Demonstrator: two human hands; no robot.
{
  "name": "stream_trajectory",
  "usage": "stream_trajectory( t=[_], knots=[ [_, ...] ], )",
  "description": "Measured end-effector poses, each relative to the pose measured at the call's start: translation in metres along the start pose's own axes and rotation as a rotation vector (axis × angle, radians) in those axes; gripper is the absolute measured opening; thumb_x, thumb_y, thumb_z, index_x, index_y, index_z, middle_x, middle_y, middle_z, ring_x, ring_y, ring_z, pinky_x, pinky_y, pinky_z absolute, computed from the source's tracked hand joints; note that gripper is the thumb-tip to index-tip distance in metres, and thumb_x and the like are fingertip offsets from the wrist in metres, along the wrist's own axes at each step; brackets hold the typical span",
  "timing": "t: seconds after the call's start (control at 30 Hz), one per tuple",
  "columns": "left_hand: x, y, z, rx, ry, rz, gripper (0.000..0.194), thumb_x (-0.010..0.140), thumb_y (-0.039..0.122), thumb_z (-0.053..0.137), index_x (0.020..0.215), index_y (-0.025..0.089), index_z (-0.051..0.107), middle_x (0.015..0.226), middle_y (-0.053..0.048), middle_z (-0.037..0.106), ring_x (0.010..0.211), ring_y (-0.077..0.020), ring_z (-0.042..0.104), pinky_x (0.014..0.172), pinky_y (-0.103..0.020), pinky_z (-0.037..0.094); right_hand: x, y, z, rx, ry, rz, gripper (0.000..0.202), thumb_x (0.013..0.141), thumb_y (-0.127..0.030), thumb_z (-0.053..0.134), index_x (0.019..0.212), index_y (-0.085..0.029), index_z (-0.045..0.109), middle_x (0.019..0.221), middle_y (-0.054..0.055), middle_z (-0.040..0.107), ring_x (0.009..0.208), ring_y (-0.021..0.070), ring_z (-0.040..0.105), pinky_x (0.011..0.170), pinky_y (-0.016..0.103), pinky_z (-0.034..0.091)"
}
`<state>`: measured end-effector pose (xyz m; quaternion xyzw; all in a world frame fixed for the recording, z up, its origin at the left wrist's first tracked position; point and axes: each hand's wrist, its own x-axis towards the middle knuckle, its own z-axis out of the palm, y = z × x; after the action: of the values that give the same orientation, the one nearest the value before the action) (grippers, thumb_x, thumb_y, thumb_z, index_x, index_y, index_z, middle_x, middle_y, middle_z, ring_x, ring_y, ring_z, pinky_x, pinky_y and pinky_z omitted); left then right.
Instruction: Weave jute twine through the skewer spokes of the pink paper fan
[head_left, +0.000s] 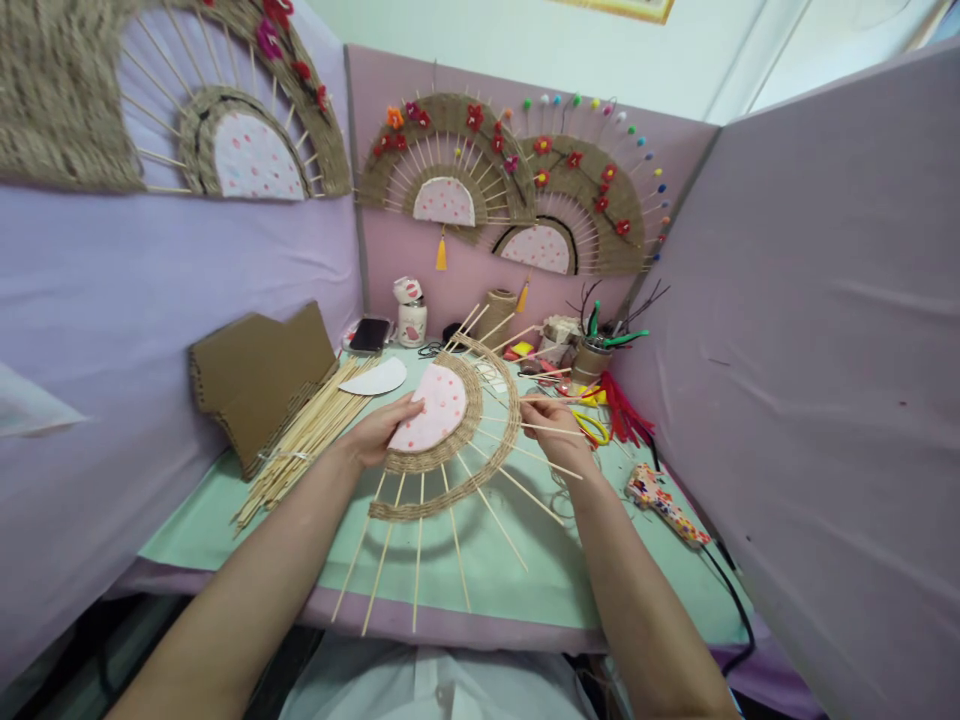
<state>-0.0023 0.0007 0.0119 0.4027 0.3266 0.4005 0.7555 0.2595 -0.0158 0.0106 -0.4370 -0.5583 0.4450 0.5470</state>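
A half-round fan frame (474,400) of thin wooden sticks is held above the table, turned so its sticks spread right and toward me. Jute twine is woven in one band around its pink-dotted white centre and in a narrower outer band farther along the sticks. My left hand (382,428) grips the centre piece, thumb on top of the dotted cover. At the outer band's right side, my right hand (551,420) is closed by the sticks, its fingers pinched at the twine edge. Whether a loose twine end sits in those fingers is too small to tell.
Bundled sticks (304,440), a white half-disc (375,377) and cardboard (262,370) lie left. A glue gun (667,505) with a black cord rests right. Behind stand a twine spool (496,315) and a tool can (590,360). Finished fans (442,150) hang on the partition.
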Motion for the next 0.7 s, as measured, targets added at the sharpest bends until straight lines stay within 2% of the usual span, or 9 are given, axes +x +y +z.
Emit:
stream_trajectory(
  t=[0.13,0.3,0.47,0.7],
  knots=[
    [-0.001,0.008,-0.002,-0.031,0.084,0.07,0.053,0.077,0.017,0.058,0.128,0.018,0.044,0.092,-0.008,0.07,0.07,-0.0172,0.067,0.065,-0.028,0.054,0.024,-0.008,0.013,-0.037,-0.063,-0.071,0.027,0.07,-0.043,0.063,0.073,-0.016,0.063,0.055,-0.004,0.045,0.047,0.0061,0.031,0.044,0.021,0.021],
    [-0.001,0.011,-0.007,0.025,0.176,0.113,0.054,0.076,0.02,0.063,0.127,0.018,0.045,0.085,-0.006,0.07,0.059,-0.0149,0.065,0.055,-0.025,0.053,0.04,0.011,0.021,0.026,0.006,-0.084,0.027,0.067,-0.043,0.066,0.07,-0.017,0.06,0.054,-0.004,0.045,0.046,0.0063,0.032,0.045,0.022,0.023],
    [0.001,0.011,-0.01,0.067,0.205,0.077,0.057,0.072,0.019,0.067,0.125,0.018,0.047,0.086,-0.006,0.071,0.062,-0.0152,0.065,0.056,-0.024,0.053,0.04,0.026,0.008,-0.046,0.086,-0.103,0.025,0.066,-0.042,0.065,0.069,-0.017,0.061,0.051,-0.005,0.043,0.046,0.008,0.035,0.046,0.023,0.025],
    [-0.001,0.012,-0.011,0.178,0.18,-0.052,0.056,0.071,0.024,0.069,0.122,0.016,0.049,0.083,-0.006,0.071,0.061,-0.0154,0.065,0.055,-0.024,0.052,0.036,0.027,-0.006,-0.284,0.218,-0.216,0.021,0.069,-0.038,0.061,0.065,-0.017,0.06,0.053,-0.002,0.05,0.051,0.0116,0.043,0.05,0.025,0.032]
  ],
)
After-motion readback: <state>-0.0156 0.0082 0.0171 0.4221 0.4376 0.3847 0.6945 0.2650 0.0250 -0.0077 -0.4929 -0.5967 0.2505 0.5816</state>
